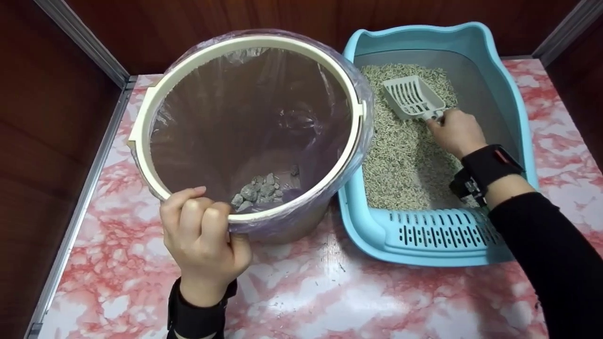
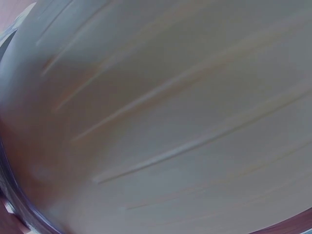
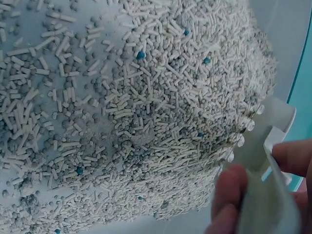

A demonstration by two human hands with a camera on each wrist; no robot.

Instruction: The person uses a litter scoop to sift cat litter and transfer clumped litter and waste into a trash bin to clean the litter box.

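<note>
My left hand (image 1: 202,235) grips the near rim of a round bin (image 1: 264,217), fingers over the edge and thumb outside. A thin purple bag lines the bin, and several grey litter clumps (image 1: 256,190) lie at its bottom. In the left wrist view the ribbed bin wall (image 2: 185,122) fills the picture. My right hand (image 1: 457,132) holds a slotted litter scoop (image 1: 412,96) by its handle, over the pellet litter (image 1: 395,155) in a blue litter box (image 1: 527,155). In the right wrist view the scoop (image 3: 268,117) sits at the litter's edge.
The bin stands left of the litter box on a red-and-white marbled surface (image 1: 301,292). Dark wooden panels (image 1: 301,16) rise behind and at both sides. A perforated step (image 1: 438,230) forms the box's near end. Small litter bits lie between bin and box.
</note>
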